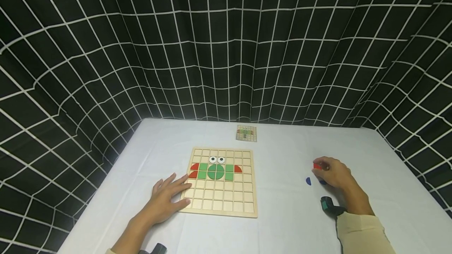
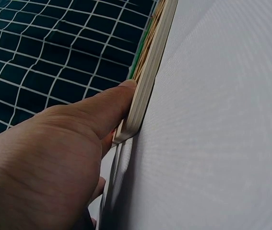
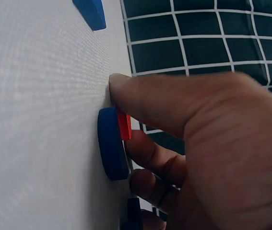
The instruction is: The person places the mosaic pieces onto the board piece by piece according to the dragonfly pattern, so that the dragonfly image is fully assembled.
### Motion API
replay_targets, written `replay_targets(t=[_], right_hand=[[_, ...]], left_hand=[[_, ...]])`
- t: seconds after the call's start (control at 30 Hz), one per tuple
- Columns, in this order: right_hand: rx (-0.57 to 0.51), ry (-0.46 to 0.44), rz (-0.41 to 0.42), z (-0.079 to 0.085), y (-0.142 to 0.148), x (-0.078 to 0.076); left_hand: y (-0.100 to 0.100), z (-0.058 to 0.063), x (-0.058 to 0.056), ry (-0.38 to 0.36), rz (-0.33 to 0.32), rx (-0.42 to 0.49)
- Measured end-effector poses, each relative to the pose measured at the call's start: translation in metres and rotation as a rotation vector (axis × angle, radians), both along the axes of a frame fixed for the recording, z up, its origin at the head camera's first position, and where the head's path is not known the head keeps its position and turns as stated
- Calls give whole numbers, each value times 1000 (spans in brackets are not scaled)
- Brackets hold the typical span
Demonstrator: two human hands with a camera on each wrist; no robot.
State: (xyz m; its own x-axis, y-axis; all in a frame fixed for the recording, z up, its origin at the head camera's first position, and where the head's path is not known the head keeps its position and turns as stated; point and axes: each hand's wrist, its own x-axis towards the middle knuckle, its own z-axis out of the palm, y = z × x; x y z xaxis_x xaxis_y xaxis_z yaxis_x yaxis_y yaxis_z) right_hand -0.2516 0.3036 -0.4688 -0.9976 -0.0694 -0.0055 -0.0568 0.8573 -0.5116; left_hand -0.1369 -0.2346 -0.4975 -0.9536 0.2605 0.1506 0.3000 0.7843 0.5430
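My left hand (image 1: 164, 199) rests on the left edge of a wooden grid board (image 1: 219, 206), fingers spread and straight. In the left wrist view its thumb (image 2: 114, 103) touches the board's side. Set in the board are green squares (image 1: 202, 171), green quarter-circles (image 1: 215, 171) forming a disc, two eye pieces (image 1: 217, 160) and red quarter-circles (image 1: 238, 169). At the right, my right hand (image 1: 333, 173) pinches a red piece (image 1: 317, 166) between thumb and fingers. Close by lie a blue piece (image 1: 308, 181) and another blue piece (image 3: 112, 143), partly under that hand.
Behind the board lies a small picture card (image 1: 246, 133) with a similar pattern. White cloth covers the table (image 1: 282, 207), and a black curtain with white grid lines (image 1: 226, 50) surrounds its back and sides. Dark devices (image 1: 330, 207) are worn at the wrists.
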Motion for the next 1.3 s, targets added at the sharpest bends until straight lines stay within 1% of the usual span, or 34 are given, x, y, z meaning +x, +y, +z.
replay_targets(t=[0.13, 0.23, 0.4, 0.63, 0.7, 0.8, 0.87, 0.93, 1.03, 1.13, 1.3], right_hand=[[-13, -9, -18, -2, -1, -1], [-20, 13, -28, -5, -2, -1], [-20, 92, -54, -6, -3, -2], [-95, 200, -95, 9, -11, 4], [-117, 219, -98, 13, -12, 4], [-98, 299, -89, 5, -8, -1], [-114, 303, -87, 11, -12, 4], [-127, 337, -81, 21, -21, 12], [-182, 356, -59, 48, -43, 31], [-182, 438, -16, 56, -56, 39], [-197, 527, 61, 64, -71, 48]], left_hand=[[0, 0, 0, -5, 3, -3], [1, 0, 0, -9, 6, 1], [1, 0, 0, -15, 5, 9], [-1, -1, -1, 4, 2, 16], [-1, -2, -1, 2, 2, 17], [0, -3, -1, -7, 4, 18], [1, -3, -1, -10, 0, 17], [1, -3, -1, -15, -2, 15], [1, -2, -1, -15, -1, 6], [0, -2, 0, -12, 1, 5], [0, 0, 0, -3, -8, 13]])
